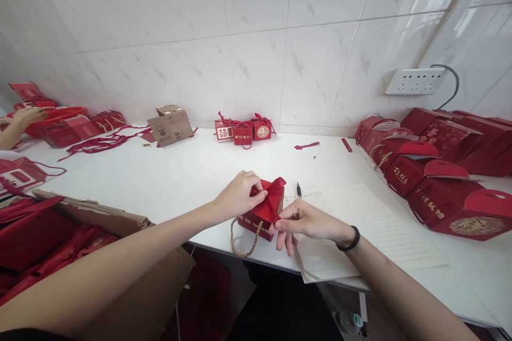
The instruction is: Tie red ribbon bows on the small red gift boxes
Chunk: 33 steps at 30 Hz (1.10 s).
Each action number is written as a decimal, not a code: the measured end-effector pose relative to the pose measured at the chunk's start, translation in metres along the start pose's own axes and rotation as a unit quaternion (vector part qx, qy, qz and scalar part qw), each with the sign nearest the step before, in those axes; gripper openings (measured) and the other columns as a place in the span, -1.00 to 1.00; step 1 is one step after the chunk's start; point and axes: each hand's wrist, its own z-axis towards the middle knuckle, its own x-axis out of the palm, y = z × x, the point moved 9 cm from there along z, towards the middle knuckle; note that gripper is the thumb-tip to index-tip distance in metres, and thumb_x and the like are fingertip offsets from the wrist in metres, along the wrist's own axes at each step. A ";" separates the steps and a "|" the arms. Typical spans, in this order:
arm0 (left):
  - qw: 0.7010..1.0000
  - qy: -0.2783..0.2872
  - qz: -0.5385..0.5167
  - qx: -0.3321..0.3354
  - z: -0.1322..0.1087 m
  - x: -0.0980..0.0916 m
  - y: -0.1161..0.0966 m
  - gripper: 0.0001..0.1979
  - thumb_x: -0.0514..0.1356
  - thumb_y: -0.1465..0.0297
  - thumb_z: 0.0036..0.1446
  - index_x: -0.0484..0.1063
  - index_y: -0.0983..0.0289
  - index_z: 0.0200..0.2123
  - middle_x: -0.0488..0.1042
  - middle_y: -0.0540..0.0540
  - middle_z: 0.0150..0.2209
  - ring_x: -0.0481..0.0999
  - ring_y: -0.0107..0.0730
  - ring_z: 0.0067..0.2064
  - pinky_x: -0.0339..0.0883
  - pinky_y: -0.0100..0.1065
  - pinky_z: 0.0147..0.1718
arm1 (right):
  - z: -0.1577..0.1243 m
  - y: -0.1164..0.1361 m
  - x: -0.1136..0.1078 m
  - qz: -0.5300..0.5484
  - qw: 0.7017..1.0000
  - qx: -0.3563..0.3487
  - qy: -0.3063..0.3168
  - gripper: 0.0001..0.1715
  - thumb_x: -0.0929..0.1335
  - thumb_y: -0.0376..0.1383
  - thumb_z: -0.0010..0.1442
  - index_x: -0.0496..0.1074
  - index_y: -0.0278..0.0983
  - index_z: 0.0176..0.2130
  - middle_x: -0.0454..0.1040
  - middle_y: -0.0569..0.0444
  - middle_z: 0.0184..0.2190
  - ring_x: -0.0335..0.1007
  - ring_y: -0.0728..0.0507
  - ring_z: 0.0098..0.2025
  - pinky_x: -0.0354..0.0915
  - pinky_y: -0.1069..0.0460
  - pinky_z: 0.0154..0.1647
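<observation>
A small red gift box point(262, 213) with gold lettering and a twisted rope handle point(244, 242) stands near the front edge of the white table point(192, 170). My left hand point(240, 194) pinches its top flaps from the left. My right hand point(304, 222), with a black band on the wrist, grips the flaps from the right. Both hands are closed on the box top.
Three finished red boxes point(243, 130) sit by the tiled wall. Large red boxes point(436, 176) pile up at right. A lined paper sheet point(372, 224) and pen point(298, 189) lie beside my hands. A brown carton point(170, 125), red ribbons point(104, 141), another person's hand point(24, 117) at far left.
</observation>
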 end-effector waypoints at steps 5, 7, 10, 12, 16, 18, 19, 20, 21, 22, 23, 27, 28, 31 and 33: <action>0.998 0.032 -0.037 -0.029 0.001 0.002 0.005 -0.80 0.09 0.31 0.10 0.32 0.26 -0.52 0.38 0.03 -0.40 0.38 -0.35 -0.29 0.27 -0.30 -0.26 | 0.004 -0.005 0.007 0.051 0.999 -0.002 0.002 -0.58 0.33 -0.06 0.14 0.44 -0.41 -0.37 0.49 0.02 -0.56 0.38 0.00 -0.63 0.25 0.13 -0.59; 0.996 0.072 -0.048 -0.011 -0.001 0.001 0.002 -0.82 0.11 0.28 0.08 0.36 0.25 -0.45 0.39 0.05 -0.34 0.40 -0.33 -0.25 0.29 -0.28 -0.22 | 0.003 0.000 -0.003 0.049 0.998 -0.032 -0.023 -0.61 0.31 -0.10 0.16 0.42 -0.38 -0.45 0.47 0.04 -0.58 0.41 -0.03 -0.56 0.28 0.10 -0.50; 0.992 0.113 -0.022 0.047 -0.005 -0.004 -0.004 -0.88 0.18 0.32 0.01 0.38 0.23 -0.37 0.36 0.11 -0.06 0.27 -0.17 0.05 0.20 -0.17 0.00 | 0.000 0.006 -0.023 0.069 0.992 -0.076 -0.076 -0.63 0.30 -0.19 0.16 0.30 -0.32 -0.59 0.46 0.05 -0.56 0.42 -0.07 -0.42 0.28 0.05 -0.32; 0.988 0.132 -0.005 0.077 -0.006 -0.005 -0.005 -0.90 0.19 0.37 -0.01 0.36 0.23 -0.37 0.21 0.11 0.13 0.07 -0.09 0.21 0.09 -0.11 0.09 | -0.002 0.007 -0.030 0.082 0.989 -0.081 -0.095 -0.61 0.30 -0.20 0.14 0.23 -0.29 -0.64 0.47 0.03 -0.52 0.42 -0.10 -0.35 0.27 0.02 -0.23; 0.983 0.166 -0.017 0.075 -0.006 0.003 -0.002 -0.89 0.11 0.32 0.09 0.30 0.24 -0.35 0.32 0.15 0.04 0.25 -0.17 0.10 0.20 -0.17 -0.01 | -0.002 0.006 -0.036 0.098 0.987 -0.071 -0.109 -0.59 0.34 -0.15 0.07 0.23 -0.30 -0.65 0.48 -0.01 -0.43 0.41 -0.14 -0.30 0.27 -0.07 -0.09; 0.988 0.145 0.001 0.060 -0.004 0.004 -0.001 -0.87 0.08 0.29 0.12 0.28 0.24 -0.36 0.40 0.12 -0.10 0.33 -0.21 -0.01 0.23 -0.20 -0.08 | -0.002 0.007 -0.041 0.112 0.983 -0.081 -0.124 -0.61 0.36 -0.16 0.06 0.27 -0.32 -0.65 0.47 -0.01 -0.41 0.40 -0.13 -0.29 0.28 -0.07 -0.08; 0.991 0.127 0.016 0.045 -0.003 0.004 0.001 -0.86 0.07 0.28 0.13 0.29 0.24 -0.36 0.41 0.11 -0.15 0.34 -0.21 -0.04 0.24 -0.20 -0.10 | -0.002 0.006 -0.044 0.116 0.980 -0.087 -0.134 -0.62 0.36 -0.17 0.06 0.29 -0.32 -0.64 0.47 -0.01 -0.41 0.40 -0.12 -0.29 0.29 -0.05 -0.09; 0.993 0.106 0.033 0.025 -0.003 0.003 0.003 -0.85 0.06 0.27 0.13 0.29 0.24 -0.36 0.41 0.10 -0.19 0.35 -0.21 -0.08 0.24 -0.20 -0.13 | -0.001 0.006 -0.047 0.117 0.979 -0.091 -0.143 -0.63 0.36 -0.18 0.06 0.30 -0.32 -0.64 0.46 0.00 -0.43 0.39 -0.10 -0.31 0.30 -0.03 -0.12; 0.995 0.086 0.050 0.001 -0.002 0.001 0.006 -0.83 0.05 0.26 0.14 0.29 0.24 -0.37 0.40 0.09 -0.23 0.36 -0.21 -0.12 0.25 -0.20 -0.16 | -0.001 0.004 -0.049 0.117 0.978 -0.091 -0.150 -0.63 0.36 -0.18 0.06 0.31 -0.33 -0.64 0.45 0.01 -0.45 0.39 -0.08 -0.35 0.31 -0.01 -0.17; 0.995 0.067 0.068 -0.023 -0.002 -0.001 0.008 -0.81 0.04 0.24 0.15 0.29 0.24 -0.37 0.39 0.09 -0.26 0.36 -0.21 -0.16 0.25 -0.19 -0.19 | 0.000 0.002 -0.051 0.118 0.977 -0.085 -0.153 -0.63 0.36 -0.17 0.07 0.31 -0.33 -0.64 0.43 0.03 -0.49 0.38 -0.06 -0.40 0.32 0.02 -0.24; 0.994 0.052 0.085 -0.044 -0.003 -0.003 0.010 -0.79 0.03 0.22 0.16 0.28 0.24 -0.37 0.39 0.09 -0.29 0.36 -0.20 -0.19 0.25 -0.19 -0.21 | 0.000 -0.001 -0.052 0.118 0.978 -0.076 -0.153 -0.61 0.36 -0.16 0.07 0.30 -0.33 -0.64 0.41 0.05 -0.54 0.36 -0.04 -0.46 0.32 0.05 -0.33; 0.992 0.033 0.103 -0.066 -0.003 -0.006 0.010 -0.76 0.04 0.20 0.15 0.28 0.25 -0.41 0.37 0.09 -0.31 0.34 -0.18 -0.18 0.23 -0.16 -0.20 | 0.000 -0.011 -0.049 0.092 0.986 -0.017 -0.135 -0.54 0.31 -0.07 0.10 0.23 -0.32 -0.63 0.32 0.10 -0.63 0.29 0.01 -0.63 0.19 0.10 -0.60; 0.993 0.033 0.095 -0.066 -0.003 -0.006 0.011 -0.76 0.04 0.20 0.15 0.28 0.25 -0.41 0.37 0.10 -0.28 0.33 -0.17 -0.16 0.23 -0.15 -0.18 | -0.002 -0.011 -0.050 0.065 0.987 -0.009 -0.144 -0.53 0.29 -0.04 0.11 0.23 -0.32 -0.61 0.32 0.10 -0.63 0.27 0.01 -0.64 0.18 0.10 -0.61; 0.995 0.034 0.061 -0.067 -0.002 -0.004 0.013 -0.79 0.06 0.23 0.13 0.29 0.25 -0.40 0.36 0.10 -0.22 0.32 -0.16 -0.09 0.20 -0.09 -0.11 | -0.012 0.002 -0.069 -0.070 0.961 -0.039 -0.263 -0.58 0.27 0.02 0.13 0.27 -0.30 -0.40 0.34 0.09 -0.53 0.30 -0.03 -0.52 0.26 0.06 -0.51; 0.998 0.035 0.031 -0.050 -0.001 -0.002 0.013 -0.82 0.06 0.26 0.14 0.29 0.25 -0.40 0.36 0.09 -0.19 0.31 -0.19 -0.06 0.18 -0.07 -0.06 | -0.022 0.018 -0.076 -0.170 0.919 -0.094 -0.342 -0.55 0.34 0.01 0.08 0.25 -0.26 -0.19 0.36 0.01 -0.31 0.33 -0.09 -0.33 0.31 0.00 -0.36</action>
